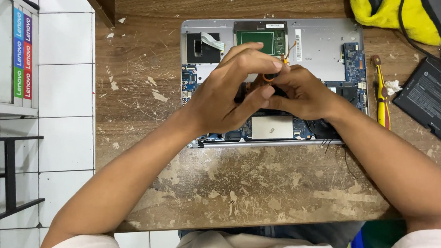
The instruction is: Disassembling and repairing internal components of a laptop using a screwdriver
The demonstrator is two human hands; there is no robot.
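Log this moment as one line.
left hand: on small dark part | right hand: pinching same part | under: opened laptop | beside: screwdriver, battery pack | surface: wooden table

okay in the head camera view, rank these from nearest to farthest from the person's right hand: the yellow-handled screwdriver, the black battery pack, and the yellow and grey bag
From the right hand:
1. Yellow-handled screwdriver, just to its right, beside the opened laptop.
2. Black battery pack, farther right, near the table's edge.
3. Yellow and grey bag, at the upper right corner.
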